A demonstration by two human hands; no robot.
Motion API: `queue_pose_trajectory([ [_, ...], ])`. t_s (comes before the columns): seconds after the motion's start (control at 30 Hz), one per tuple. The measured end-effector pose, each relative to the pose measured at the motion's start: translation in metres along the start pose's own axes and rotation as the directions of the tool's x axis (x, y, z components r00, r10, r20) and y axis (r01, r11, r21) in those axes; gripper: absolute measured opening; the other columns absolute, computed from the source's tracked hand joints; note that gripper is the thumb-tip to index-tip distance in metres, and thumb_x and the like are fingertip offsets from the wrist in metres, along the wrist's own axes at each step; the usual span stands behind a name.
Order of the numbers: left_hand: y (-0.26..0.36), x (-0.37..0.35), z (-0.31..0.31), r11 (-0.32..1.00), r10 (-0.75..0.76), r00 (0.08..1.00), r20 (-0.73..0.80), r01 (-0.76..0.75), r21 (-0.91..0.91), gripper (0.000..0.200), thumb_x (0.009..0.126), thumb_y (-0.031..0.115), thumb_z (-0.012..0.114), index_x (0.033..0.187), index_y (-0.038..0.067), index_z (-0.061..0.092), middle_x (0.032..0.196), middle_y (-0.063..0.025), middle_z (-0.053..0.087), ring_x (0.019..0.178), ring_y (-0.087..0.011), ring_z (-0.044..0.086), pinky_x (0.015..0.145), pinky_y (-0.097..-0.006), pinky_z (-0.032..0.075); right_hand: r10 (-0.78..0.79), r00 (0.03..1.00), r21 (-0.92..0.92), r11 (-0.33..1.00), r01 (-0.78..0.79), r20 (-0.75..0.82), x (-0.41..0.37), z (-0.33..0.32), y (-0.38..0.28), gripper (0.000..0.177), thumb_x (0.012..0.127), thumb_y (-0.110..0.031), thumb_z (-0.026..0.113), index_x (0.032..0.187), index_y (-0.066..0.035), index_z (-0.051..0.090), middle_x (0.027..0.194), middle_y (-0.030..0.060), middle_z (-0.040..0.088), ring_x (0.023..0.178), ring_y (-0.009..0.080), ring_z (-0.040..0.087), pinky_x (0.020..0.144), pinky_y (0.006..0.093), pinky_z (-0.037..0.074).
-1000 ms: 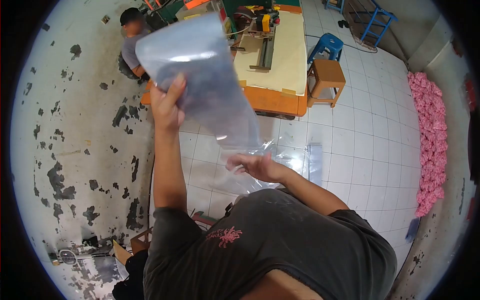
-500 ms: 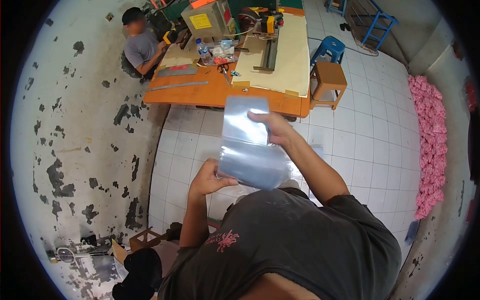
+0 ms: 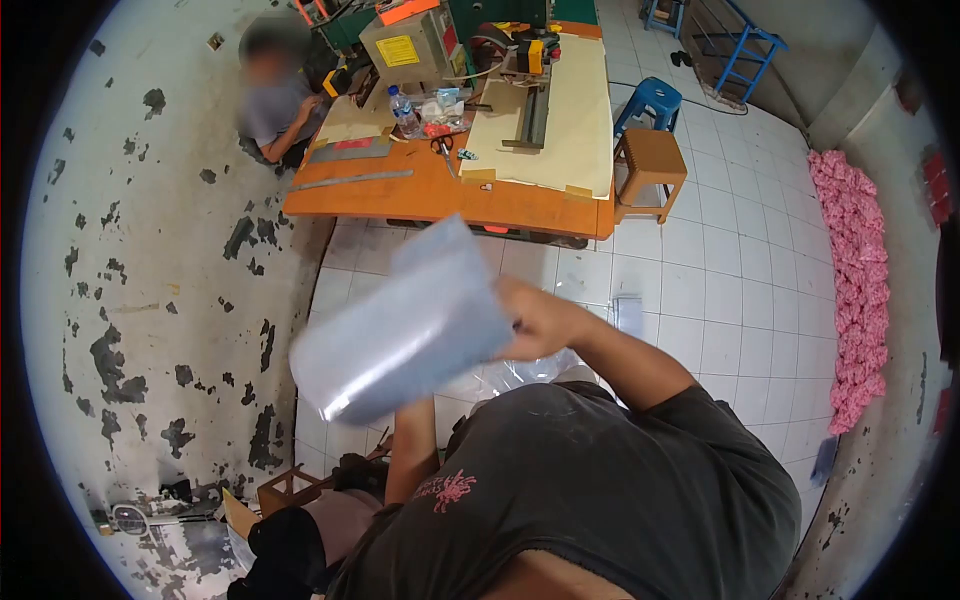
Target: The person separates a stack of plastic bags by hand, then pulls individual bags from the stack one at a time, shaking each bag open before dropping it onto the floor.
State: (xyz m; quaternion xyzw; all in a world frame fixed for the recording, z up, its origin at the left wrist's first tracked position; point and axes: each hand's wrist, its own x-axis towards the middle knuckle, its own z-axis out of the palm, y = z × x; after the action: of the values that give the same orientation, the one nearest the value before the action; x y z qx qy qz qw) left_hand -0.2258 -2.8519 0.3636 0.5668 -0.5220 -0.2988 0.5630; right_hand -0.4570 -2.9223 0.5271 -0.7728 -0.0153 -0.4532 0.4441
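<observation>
The dark shirt (image 3: 590, 490) fills the near part of the scene, the left forearm (image 3: 412, 450) rising from its left side. The left hand is hidden behind the plastic (image 3: 400, 335), so its grip cannot be told; half a second ago it showed at the lower left edge. The right hand (image 3: 545, 320) grasps the right edge of the plastic, its fingers partly hidden there. The plastic is in the air before the chest, in front of the table's near edge, and blurred. Half a second ago it stood nearly upright in the middle; now it reaches farther left and slants, one corner pointing far. Clear film (image 3: 530, 372) shows just beside the shirt, below the right hand.

On the floor to the right lies a flat pile (image 3: 628, 315). Farther right, the pink bundle (image 3: 850, 290) lies along the wall.

Beyond, the orange table (image 3: 440, 205) bears a ruler (image 3: 355, 178), scissors (image 3: 443, 147) and a bottle (image 3: 404, 112), placed as before. The brown stool (image 3: 652, 170) is just right of it, the blue stool (image 3: 652, 100) behind. At the far left, a co-worker (image 3: 275, 115) is beside the table.
</observation>
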Motion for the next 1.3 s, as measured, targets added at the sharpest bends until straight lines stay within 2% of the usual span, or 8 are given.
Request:
queue_pose_trajectory([
  [0.07,0.009,0.012,0.013,0.569,-0.323,0.899,0.296,0.434,-0.698,0.060,0.093,0.044,0.054,0.136,0.004,0.047,0.127,-0.0134,0.058,0.119,-0.0299,0.054,0.104,-0.0432,0.041,0.088,0.969,0.122,0.985,-0.119,0.231,-0.010,0.003,-0.012,0.024,0.087,-0.025,0.070,0.088,0.000,0.068,0.080,0.0188,0.066,0.070,0.0324,0.063,0.061,0.0364,0.046],
  [0.27,0.044,0.029,0.014,0.057,-0.553,0.526,0.646,0.798,-0.600,0.052,0.092,0.035,0.061,0.131,0.004,0.050,0.123,-0.0130,0.060,0.112,-0.0275,0.059,0.097,-0.0428,0.048,0.209,0.927,0.199,0.940,-0.279,0.312,-0.056,0.023,-0.010,0.032,0.087,-0.028,0.071,0.083,0.004,0.066,0.072,0.0186,0.064,0.065,0.0332,0.062,0.058,0.0390,0.044],
  [0.4,0.081,0.055,0.017,0.168,-0.631,0.502,0.591,0.833,-0.528,0.045,0.090,0.027,0.064,0.127,0.002,0.053,0.113,-0.0137,0.064,0.100,-0.0261,0.064,0.089,-0.0416,0.052,0.325,0.918,0.228,0.899,-0.374,0.227,-0.071,0.022,-0.019,0.027,0.086,-0.022,0.073,0.088,0.004,0.068,0.078,0.0153,0.070,0.073,0.0251,0.068,0.066,0.0344,0.049],
  [0.57,0.094,0.076,0.023,0.807,-0.327,0.922,0.206,0.386,-0.447,0.034,0.090,0.012,0.065,0.119,0.000,0.055,0.109,-0.0113,0.065,0.096,-0.0173,0.063,0.086,-0.0315,0.050,0.484,0.875,0.200,0.857,-0.476,0.006,-0.075,0.020,-0.026,0.032,0.081,-0.018,0.079,0.101,0.003,0.065,0.085,0.0108,0.071,0.082,0.0181,0.068,0.076,0.0314,0.050],
  [0.9,0.142,0.111,0.019,0.888,-0.037,0.993,-0.112,-0.019,-0.459,0.042,0.090,0.009,0.065,0.127,-0.002,0.050,0.119,-0.0111,0.061,0.107,-0.0195,0.059,0.096,-0.0325,0.045,0.246,0.945,0.215,0.956,-0.199,-0.214,-0.109,0.005,0.029,0.021,0.084,-0.012,0.074,0.098,-0.005,0.060,0.108,0.0077,0.061,0.106,0.0175,0.055,0.099,0.0347,0.037],
  [1.0,0.164,0.107,0.015,0.845,0.015,0.995,-0.098,-0.065,-0.530,0.043,0.091,0.008,0.063,0.130,-0.002,0.048,0.121,-0.0116,0.060,0.108,-0.0201,0.058,0.097,-0.0338,0.044,0.385,0.709,0.394,0.905,-0.162,-0.591,-0.112,-0.003,0.055,0.031,0.099,-0.034,0.051,0.107,-0.006,0.061,0.132,0.0107,0.050,0.122,0.0221,0.045,0.106,0.0386,0.031],
  [1.1,0.187,0.100,0.018,0.819,0.112,0.990,-0.086,-0.141,-0.556,0.042,0.091,0.006,0.061,0.131,-0.001,0.047,0.120,-0.0108,0.059,0.107,-0.0190,0.058,0.097,-0.0331,0.044,0.719,0.491,0.704,0.661,-0.260,-0.493,-0.117,-0.001,0.088,0.050,0.100,-0.047,0.040,0.126,-0.007,0.055,0.135,0.0138,0.050,0.124,0.0235,0.046,0.108,0.0412,0.030],
  [1.3,0.210,0.099,0.007,0.791,0.425,0.881,-0.206,-0.473,-0.388,0.025,0.084,0.008,0.071,0.105,-0.002,0.061,0.091,-0.0051,0.065,0.082,-0.0130,0.059,0.077,-0.0261,0.046,0.615,0.707,0.633,0.400,-0.662,0.351,-0.131,0.022,0.124,0.087,0.092,-0.073,0.014,0.142,-0.007,0.043,0.135,0.0166,0.054,0.125,0.0280,0.050,0.103,0.0425,0.037],
])
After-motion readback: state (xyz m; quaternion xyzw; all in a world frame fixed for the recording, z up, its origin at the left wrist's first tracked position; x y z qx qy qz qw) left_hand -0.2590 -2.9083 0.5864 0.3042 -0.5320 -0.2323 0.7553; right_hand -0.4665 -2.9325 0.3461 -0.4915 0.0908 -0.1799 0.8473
